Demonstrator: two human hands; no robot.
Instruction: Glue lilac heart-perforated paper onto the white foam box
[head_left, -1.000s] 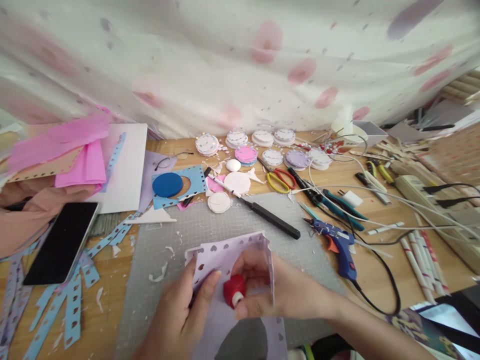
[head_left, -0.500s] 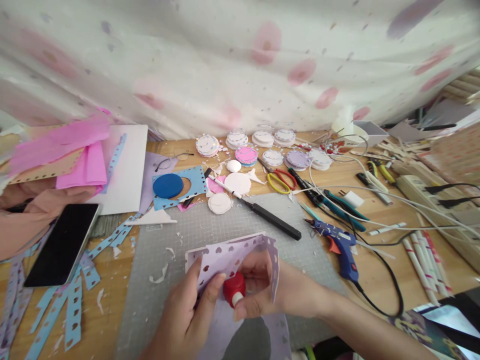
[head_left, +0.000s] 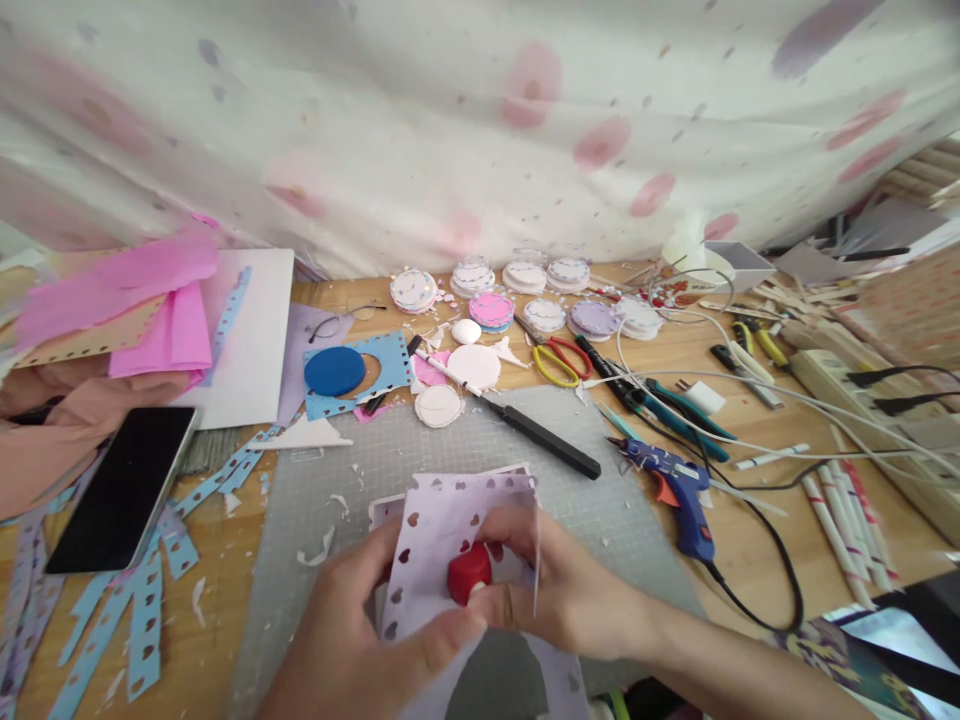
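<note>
A lilac sheet of paper (head_left: pixel 441 508) with heart-shaped holes along its edges is held upright and bent above the cutting mat. A small red craft punch (head_left: pixel 469 574) with a white part sits against it. My right hand (head_left: pixel 551 580) is closed round the punch, its thumb on the near side and its fingers partly behind the paper. On the left edge my left hand (head_left: pixel 375 610) grips the sheet. Its fingers are hidden behind the paper, and its thumb reaches across to the punch beside my right thumb. A large cutout in the sheet's lower part shows the grey mat.
The grey cutting mat (head_left: pixel 300 500) carries paper scraps and a black-handled craft knife (head_left: pixel 551 440). Scissors (head_left: pixel 561 362), a blue glue gun (head_left: pixel 679 490) and cables lie right. Several decorated paper discs (head_left: pixel 492 311) stand behind. A phone (head_left: pixel 124 490) and blue strips (head_left: pixel 146 630) lie left.
The lilac sheet has turned so its face shows more, with the edge holes down its left side. My left thumb has moved right and down toward my right thumb.
</note>
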